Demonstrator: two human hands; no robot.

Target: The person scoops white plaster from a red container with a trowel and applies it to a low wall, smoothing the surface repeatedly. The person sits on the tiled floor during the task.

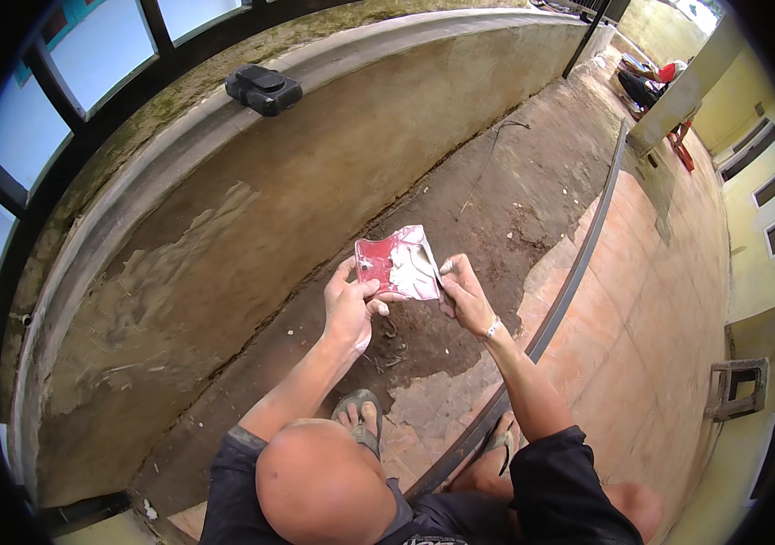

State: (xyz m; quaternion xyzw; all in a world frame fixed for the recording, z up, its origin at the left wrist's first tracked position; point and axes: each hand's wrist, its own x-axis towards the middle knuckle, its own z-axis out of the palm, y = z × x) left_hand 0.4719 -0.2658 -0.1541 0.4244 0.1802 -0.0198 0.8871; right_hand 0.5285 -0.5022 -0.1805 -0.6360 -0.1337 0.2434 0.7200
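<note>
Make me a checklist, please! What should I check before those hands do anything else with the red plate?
1. Left hand holding the red plate: ok.
2. White paste on the plate: ok.
3. Right hand close to the plate's right edge: ok.
4. Separate tool in the right hand: cannot tell, fingers cover it.
5. Fingers clean: not ok, white smears show.
6. Black case away from both hands: ok, it's on the low wall.

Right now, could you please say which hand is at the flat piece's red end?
The left hand: it holds the red end of the flat piece, while the right hand is at the white-smeared end.
</note>
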